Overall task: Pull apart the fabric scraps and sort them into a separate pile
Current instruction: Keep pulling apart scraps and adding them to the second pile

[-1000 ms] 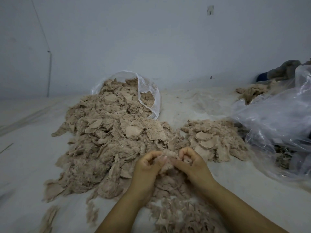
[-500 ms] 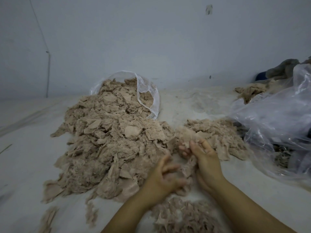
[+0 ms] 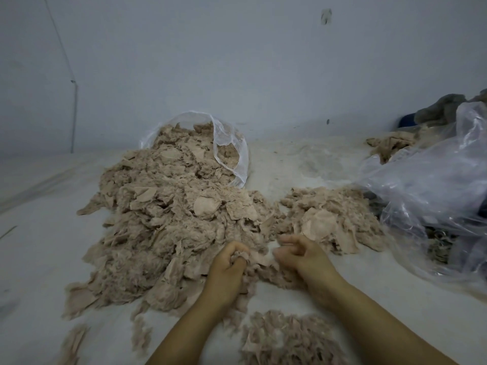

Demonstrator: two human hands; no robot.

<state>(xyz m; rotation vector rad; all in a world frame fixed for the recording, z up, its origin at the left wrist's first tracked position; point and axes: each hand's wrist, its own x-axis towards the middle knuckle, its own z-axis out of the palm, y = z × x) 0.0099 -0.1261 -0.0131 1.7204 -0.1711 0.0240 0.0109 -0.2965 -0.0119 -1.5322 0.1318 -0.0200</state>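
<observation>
A big heap of beige fabric scraps point(image 3: 168, 222) spills from a clear plastic bag point(image 3: 232, 154) across the white surface. A smaller separate pile of scraps point(image 3: 332, 219) lies to its right. Another loose pile point(image 3: 287, 338) sits near me between my forearms. My left hand point(image 3: 226, 270) grips a clump of scraps at the heap's near edge. My right hand point(image 3: 303, 256) pinches the other end of the same beige scrap point(image 3: 261, 258), which stretches between both hands.
A large crumpled clear plastic bag point(image 3: 432, 196) lies at the right, with dark material under it. More beige scraps point(image 3: 392, 146) and grey cloth point(image 3: 445, 106) sit behind it by the wall. Stray scraps point(image 3: 73, 343) lie at the lower left.
My right hand came back from the right pile toward me. My left hand moved up into the heap's edge and closed on a clump. Both hands now hold one scrap.
</observation>
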